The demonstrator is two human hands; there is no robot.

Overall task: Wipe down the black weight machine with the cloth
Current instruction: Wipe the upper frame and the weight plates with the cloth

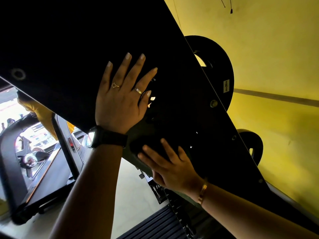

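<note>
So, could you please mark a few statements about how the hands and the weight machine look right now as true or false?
1. The left hand lies flat, fingers spread, on the machine's black panel. True.
2. The left wrist carries a gold bangle. False: it wears a black watch; the gold bangle is on the right wrist.
3. The right hand hangs free of the machine. False: its fingers rest on what looks like a dark cloth at the panel's lower edge.
4. The wall beyond the machine is yellow. True.
5. A round black weight plate shows past the panel's far edge. True.
</note>
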